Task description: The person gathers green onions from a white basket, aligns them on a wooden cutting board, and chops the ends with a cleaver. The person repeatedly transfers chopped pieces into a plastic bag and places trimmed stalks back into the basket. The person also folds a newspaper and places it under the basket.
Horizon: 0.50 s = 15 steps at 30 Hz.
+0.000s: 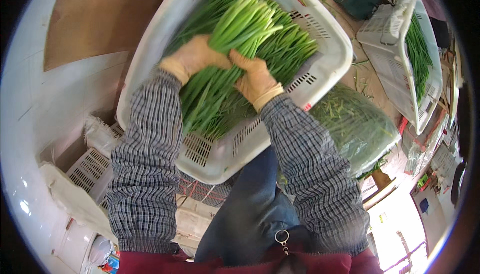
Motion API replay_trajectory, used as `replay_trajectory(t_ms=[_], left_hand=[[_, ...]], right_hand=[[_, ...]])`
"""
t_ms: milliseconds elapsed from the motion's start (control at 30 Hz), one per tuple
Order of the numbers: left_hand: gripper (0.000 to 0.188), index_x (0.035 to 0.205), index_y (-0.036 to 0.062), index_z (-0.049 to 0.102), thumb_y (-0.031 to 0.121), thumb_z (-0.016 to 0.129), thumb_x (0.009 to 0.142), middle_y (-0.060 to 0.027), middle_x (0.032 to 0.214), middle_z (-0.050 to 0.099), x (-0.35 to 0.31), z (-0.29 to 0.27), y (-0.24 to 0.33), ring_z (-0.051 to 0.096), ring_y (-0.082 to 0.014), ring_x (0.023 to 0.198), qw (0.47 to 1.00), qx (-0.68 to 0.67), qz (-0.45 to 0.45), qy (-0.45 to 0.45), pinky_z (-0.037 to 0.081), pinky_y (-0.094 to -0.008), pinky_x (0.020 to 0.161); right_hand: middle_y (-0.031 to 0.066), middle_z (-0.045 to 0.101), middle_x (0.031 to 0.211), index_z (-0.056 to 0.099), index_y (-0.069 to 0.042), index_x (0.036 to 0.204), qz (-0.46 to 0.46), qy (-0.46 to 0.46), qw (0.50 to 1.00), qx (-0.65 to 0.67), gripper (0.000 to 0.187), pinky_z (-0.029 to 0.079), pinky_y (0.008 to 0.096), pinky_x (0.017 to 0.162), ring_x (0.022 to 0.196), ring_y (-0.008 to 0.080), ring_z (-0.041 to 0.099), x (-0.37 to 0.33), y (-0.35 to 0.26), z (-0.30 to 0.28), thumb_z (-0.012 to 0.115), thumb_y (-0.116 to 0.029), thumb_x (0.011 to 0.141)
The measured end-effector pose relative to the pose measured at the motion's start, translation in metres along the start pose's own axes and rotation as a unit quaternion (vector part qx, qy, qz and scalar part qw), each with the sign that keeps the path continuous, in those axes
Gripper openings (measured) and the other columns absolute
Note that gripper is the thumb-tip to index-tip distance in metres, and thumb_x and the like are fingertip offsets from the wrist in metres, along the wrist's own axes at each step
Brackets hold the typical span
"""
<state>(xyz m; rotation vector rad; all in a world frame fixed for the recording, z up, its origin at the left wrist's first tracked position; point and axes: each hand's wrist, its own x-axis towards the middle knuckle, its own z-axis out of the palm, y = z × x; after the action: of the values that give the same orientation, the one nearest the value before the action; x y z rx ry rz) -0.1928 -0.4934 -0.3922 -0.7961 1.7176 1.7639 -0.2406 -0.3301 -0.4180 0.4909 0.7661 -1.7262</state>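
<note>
A thick bunch of green chives (243,21), with paler stem ends pointing away from me, lies over the white plastic basket (332,49). On its left side my left hand (197,56), in a tan glove, is closed around the bunch. My right hand (256,79), gloved the same way, grips the bunch from the right, its thumb on top and its other fingers partly hidden. More chives (295,49) fill the basket beneath and beside the held bunch. The long leaves of the bunch hang toward me.
At the right stands a second white basket (387,39) with chives in it. A clear plastic bag of greens (352,124) sits beside my basket. Another white crate (90,174) is at lower left. A brown board (100,19) leans against the wall at upper left.
</note>
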Motion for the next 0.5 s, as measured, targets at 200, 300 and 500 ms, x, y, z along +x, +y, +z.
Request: replay_trajectory(t_ms=[200, 300, 500], left_hand=[[0.071, 0.115, -0.0054, 0.054, 0.027, 0.082, 0.058, -0.0164, 0.107, 0.061, 0.083, -0.046, -0.010, 0.056, -0.0253, 0.101, 0.994, 0.092, 0.037, 0.051, 0.039, -0.0314, 0.094], [0.072, 0.114, -0.0052, 0.055, 0.029, 0.081, 0.057, -0.0164, 0.106, 0.061, 0.109, -0.048, -0.026, 0.057, -0.0267, 0.099, 0.982, 0.146, 0.042, 0.115, 0.040, -0.0315, 0.093], [0.067, 0.112, -0.0071, 0.056, 0.032, 0.076, 0.061, -0.0184, 0.107, 0.061, 0.157, -0.041, -0.047, 0.057, -0.0278, 0.099, 0.965, 0.179, 0.072, 0.176, 0.042, -0.0312, 0.090]], right_hand=[[0.0210, 0.015, 0.147, -0.013, 0.001, 0.140, 0.007, 0.055, 0.998, -0.019, 0.111, 0.007, 0.0626, 0.103, 0.134, 0.0362, 0.016, 0.096, -0.017, -0.036, 0.074, -0.017, 0.075], [0.0184, 0.021, 0.145, -0.011, -0.001, 0.141, -0.014, 0.057, 0.998, 0.009, 0.109, 0.010, 0.0617, 0.103, 0.130, 0.0368, 0.027, 0.119, -0.020, -0.050, 0.074, -0.012, 0.075], [0.0160, 0.039, 0.134, 0.032, 0.004, 0.130, -0.034, 0.167, 0.981, -0.097, 0.065, 0.020, 0.0529, 0.104, 0.120, 0.0304, 0.039, 0.126, -0.037, -0.047, 0.069, -0.013, 0.080]])
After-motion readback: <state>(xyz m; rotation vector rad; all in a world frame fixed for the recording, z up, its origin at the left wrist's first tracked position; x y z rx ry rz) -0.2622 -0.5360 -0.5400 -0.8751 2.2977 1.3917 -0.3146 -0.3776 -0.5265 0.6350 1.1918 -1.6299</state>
